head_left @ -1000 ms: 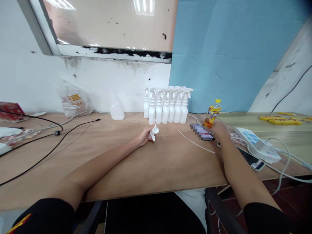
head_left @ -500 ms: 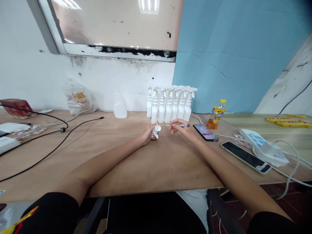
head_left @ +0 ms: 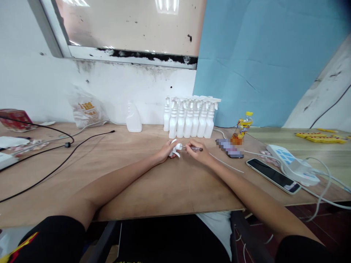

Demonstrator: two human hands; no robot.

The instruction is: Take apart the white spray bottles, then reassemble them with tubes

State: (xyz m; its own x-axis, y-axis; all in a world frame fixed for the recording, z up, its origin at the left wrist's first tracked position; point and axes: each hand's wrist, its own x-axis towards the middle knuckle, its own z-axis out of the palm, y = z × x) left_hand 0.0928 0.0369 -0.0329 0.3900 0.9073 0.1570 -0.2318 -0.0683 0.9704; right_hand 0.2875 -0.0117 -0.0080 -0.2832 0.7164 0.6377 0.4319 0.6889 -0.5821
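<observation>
Sprayer [head_left: 178, 147] in your left hand [head_left: 165, 151], up off the table [head_left: 164, 190] by the look of it, right out in front of you! Your left fingers are curled round its body, collar facing right, trigger hanging down on your side. Over to your right hand [head_left: 200, 154]: fingertips pinched together on a slim tool [head_left: 197, 148], brown handle poking out behind the grip, thin shaft aimed left.

And here's the line that counts: the tool's long axis runs sideways, almost level, straight at that collar. From your right hand the sprayer lies just to the left, with your left hand the nearer one, wrapped on it. The shaft's tip is right at the collar's mouth; touching, inside or a hair short, you can't tell from this view.

Behind both hands, bottles [head_left: 188, 124] stand upright in a tight cluster, sprayers on top. Off to their left, well apart, one headless bottle [head_left: 134, 119]. Right of your right hand, a white tube [head_left: 227, 164] lies flat, slanting away to the right and back towards you.
</observation>
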